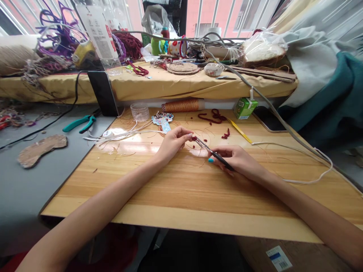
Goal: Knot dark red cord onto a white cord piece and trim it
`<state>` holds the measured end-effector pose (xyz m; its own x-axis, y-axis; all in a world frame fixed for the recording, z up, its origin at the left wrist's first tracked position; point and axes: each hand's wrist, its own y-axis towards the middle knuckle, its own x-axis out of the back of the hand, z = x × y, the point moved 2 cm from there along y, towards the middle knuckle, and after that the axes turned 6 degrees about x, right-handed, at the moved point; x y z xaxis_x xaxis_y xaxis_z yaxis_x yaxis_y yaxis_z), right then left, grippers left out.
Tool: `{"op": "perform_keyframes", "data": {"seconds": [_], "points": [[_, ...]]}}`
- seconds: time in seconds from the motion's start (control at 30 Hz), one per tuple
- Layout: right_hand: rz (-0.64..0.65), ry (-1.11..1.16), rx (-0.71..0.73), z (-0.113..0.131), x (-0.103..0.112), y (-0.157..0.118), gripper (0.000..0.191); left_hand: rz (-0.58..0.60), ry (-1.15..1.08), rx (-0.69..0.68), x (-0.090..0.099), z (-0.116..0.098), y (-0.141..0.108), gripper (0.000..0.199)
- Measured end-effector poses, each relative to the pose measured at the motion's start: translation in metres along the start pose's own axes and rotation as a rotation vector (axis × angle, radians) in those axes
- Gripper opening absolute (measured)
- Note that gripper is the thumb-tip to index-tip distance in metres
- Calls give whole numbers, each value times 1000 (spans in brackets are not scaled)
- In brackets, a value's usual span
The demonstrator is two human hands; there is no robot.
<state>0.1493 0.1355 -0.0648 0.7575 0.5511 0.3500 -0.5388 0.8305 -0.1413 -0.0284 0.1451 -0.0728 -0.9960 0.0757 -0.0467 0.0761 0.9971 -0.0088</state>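
Note:
Near the middle of the wooden board, my left hand point(176, 140) pinches a small dark red bit of yarn point(194, 138) between thumb and fingertips. From the right, my right hand point(236, 160) is closed around the black handle of slim scissors point(219, 156). Their thin metal blades point up and left, and the tips meet the red bit at my left fingertips. Whether the blades touch it or just lie beside it I cannot tell. Small red scraps lie around the blades. A longer dark red chenille strand point(214, 116) curls farther back, touching yellow tweezers point(239, 130).
A clear round container point(140, 112), a cartoon card point(162, 120) and an orange thread cone point(184, 105) stand or lie behind. Green-handled pliers point(81, 124) lie left. At the right are a green drink carton point(245, 108), a phone point(269, 119) and a white cord point(309, 182).

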Motion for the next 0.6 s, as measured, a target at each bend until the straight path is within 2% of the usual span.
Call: {"op": "perform_keyframes", "data": {"seconds": [0.13, 0.37, 0.6], "points": [[17, -3, 28, 3, 0, 1, 37, 11, -4, 5, 0, 0, 0, 13], [-33, -108, 99, 2, 0, 2, 33, 18, -8, -2, 0, 0, 0, 13], [-62, -92, 116, 2, -4, -4, 35, -3, -5, 9, 0, -1, 0, 13]]}}
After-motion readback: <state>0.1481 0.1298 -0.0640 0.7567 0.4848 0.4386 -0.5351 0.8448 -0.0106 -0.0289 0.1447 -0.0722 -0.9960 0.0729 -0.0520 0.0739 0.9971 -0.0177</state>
